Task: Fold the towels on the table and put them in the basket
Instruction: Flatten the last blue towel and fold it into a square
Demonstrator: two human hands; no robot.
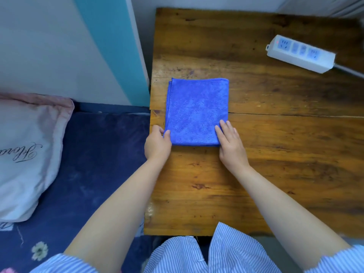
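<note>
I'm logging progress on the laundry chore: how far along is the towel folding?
Done: the blue towel lies folded into layers on the wooden table. In hand: the left hand pinches its near-left corner; the right hand presses the near-right. Left: putting it away; no basket is in view.

The blue folded microfibre towel (197, 113) is seen as soft, matt cloth with a short fuzzy nap and stitched hems, stacked in layers at its left edge. The brown wooden table (275, 154) beneath it is shown as varnished planks with a slight sheen, marked by dark grain, scratches and a crack line running across from the towel towards the right edge. Near the far right corner, a white rectangular plastic power strip (300, 53) is seen, smooth and faintly glossy. Beside the table's left edge, a pale pink fabric pillow (25, 154) with matt, wrinkled cloth lies on dark blue floral bedding (94, 174).
</note>
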